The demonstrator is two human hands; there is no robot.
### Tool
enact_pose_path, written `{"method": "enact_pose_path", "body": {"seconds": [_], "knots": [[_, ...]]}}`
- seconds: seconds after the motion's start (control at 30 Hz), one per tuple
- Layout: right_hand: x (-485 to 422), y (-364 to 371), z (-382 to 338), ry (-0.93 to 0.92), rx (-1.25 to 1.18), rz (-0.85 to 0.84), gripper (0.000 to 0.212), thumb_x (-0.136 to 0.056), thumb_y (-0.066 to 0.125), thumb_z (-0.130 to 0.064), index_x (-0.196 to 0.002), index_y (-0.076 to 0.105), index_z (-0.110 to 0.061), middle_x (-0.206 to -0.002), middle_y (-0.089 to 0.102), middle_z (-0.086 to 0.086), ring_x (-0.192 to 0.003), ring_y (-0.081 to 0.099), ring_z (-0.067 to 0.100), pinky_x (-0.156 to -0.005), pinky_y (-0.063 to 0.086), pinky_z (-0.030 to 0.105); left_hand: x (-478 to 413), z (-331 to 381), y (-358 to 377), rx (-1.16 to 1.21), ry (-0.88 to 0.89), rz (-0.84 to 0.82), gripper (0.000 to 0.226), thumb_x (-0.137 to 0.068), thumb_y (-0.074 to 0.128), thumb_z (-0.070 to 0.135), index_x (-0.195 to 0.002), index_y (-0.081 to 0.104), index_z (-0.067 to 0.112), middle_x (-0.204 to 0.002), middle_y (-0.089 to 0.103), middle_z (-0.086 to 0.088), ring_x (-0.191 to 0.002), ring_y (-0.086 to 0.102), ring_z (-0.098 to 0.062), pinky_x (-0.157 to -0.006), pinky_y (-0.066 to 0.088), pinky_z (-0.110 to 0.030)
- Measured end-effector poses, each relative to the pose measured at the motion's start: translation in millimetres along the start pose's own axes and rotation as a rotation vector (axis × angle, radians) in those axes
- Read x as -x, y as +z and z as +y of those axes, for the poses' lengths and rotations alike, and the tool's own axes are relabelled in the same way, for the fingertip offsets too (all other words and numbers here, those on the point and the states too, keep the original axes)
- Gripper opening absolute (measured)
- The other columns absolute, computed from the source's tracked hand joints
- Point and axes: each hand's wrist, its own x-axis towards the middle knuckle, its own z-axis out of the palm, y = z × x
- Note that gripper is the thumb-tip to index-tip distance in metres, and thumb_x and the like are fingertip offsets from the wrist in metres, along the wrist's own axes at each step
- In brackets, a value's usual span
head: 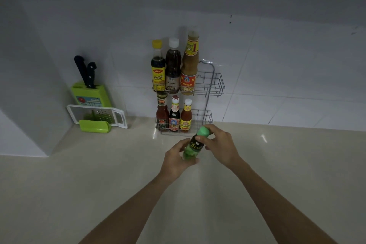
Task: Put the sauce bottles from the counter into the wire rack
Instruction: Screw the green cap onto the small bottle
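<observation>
The left hand (175,159) curls round the lower body of the green-capped bottle (195,145). The right hand (219,144) grips its neck and cap, and the bottle is held tilted between them. Just beyond the fingertips stands the wire rack (214,85), with three tall bottles (172,67) above and three small bottles (174,115) below. Beneath the hands lies a glossy beige counter (99,174), and a white tiled wall (287,55) rises behind. Well left of the fingers are a green knife block (90,93) and a grater (97,114).
</observation>
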Motion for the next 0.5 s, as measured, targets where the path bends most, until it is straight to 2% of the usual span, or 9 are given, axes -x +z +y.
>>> {"method": "enact_pose_path", "body": {"seconds": [0.07, 0.13, 0.2, 0.3, 0.37, 0.43, 0.5], "knots": [[-22, -1, 9, 0.025, -0.054, 0.101, 0.024, -0.084, 0.071, -0.028, -0.105, 0.06, -0.021, -0.089, 0.064, -0.003, -0.082, 0.066, 0.026, -0.074, 0.057, 0.04, -18, -1, -5, -0.061, -0.026, -0.016, 0.078, -0.074, 0.077, 0.014, -0.142, 0.038, 0.02, -0.142, 0.048, 0.004, -0.132, 0.043, -0.013, -0.106, 0.033, -0.019], [-44, 0, 20, 0.042, -0.076, 0.209, 0.023, -0.086, 0.068, -0.022, -0.107, 0.058, -0.018, -0.091, 0.065, 0.002, -0.081, 0.065, 0.025, -0.066, 0.052, 0.025, -36, -3, -9, -0.105, -0.05, -0.018, 0.078, -0.082, 0.069, 0.013, -0.147, 0.028, 0.019, -0.151, 0.036, 0.003, -0.139, 0.032, -0.014, -0.108, 0.024, -0.019], [-64, 5, 32, 0.073, -0.113, 0.298, 0.026, -0.088, 0.066, -0.017, -0.112, 0.056, -0.016, -0.096, 0.064, 0.004, -0.083, 0.063, 0.022, -0.063, 0.044, 0.013, -55, -6, -12, -0.14, -0.036, -0.029, 0.076, -0.086, 0.064, 0.013, -0.148, 0.022, 0.021, -0.153, 0.03, 0.004, -0.141, 0.029, -0.015, -0.105, 0.022, -0.017], [-84, 15, 48, 0.078, -0.179, 0.372, 0.029, -0.09, 0.064, -0.014, -0.117, 0.054, -0.016, -0.102, 0.063, 0.004, -0.094, 0.061, 0.024, -0.076, 0.047, 0.022, -77, -12, -15, -0.224, 0.013, -0.082, 0.081, -0.087, 0.062, 0.013, -0.15, 0.012, 0.024, -0.158, 0.018, 0.004, -0.144, 0.022, -0.016, -0.109, 0.019, -0.02], [-95, 22, 57, 0.072, -0.197, 0.381, 0.029, -0.09, 0.063, -0.013, -0.118, 0.053, -0.017, -0.105, 0.062, 0.004, -0.098, 0.06, 0.023, -0.083, 0.05, 0.03, -91, -20, -14, -0.286, 0.038, -0.13, 0.086, -0.087, 0.061, 0.013, -0.15, 0.005, 0.027, -0.16, 0.006, 0.003, -0.147, 0.011, -0.017, -0.116, 0.017, -0.028], [-105, 27, 63, 0.065, -0.171, 0.37, 0.029, -0.09, 0.063, -0.013, -0.117, 0.053, -0.017, -0.105, 0.062, 0.004, -0.098, 0.06, 0.023, -0.085, 0.052, 0.035, -101, -27, -13, -0.389, 0.05, -0.179, 0.09, -0.088, 0.06, 0.017, -0.15, -0.004, 0.03, -0.16, -0.008, 0.003, -0.148, -0.003, -0.019, -0.121, 0.014, -0.039], [-117, 30, 67, 0.054, -0.116, 0.33, 0.029, -0.089, 0.063, -0.013, -0.116, 0.053, -0.016, -0.103, 0.062, 0.003, -0.096, 0.06, 0.024, -0.084, 0.053, 0.039, -109, -34, -13, -0.514, 0.091, -0.219, 0.093, -0.088, 0.059, 0.02, -0.149, -0.011, 0.028, -0.159, -0.014, 0.002, -0.146, -0.014, -0.017, -0.121, 0.007, -0.043]]}}
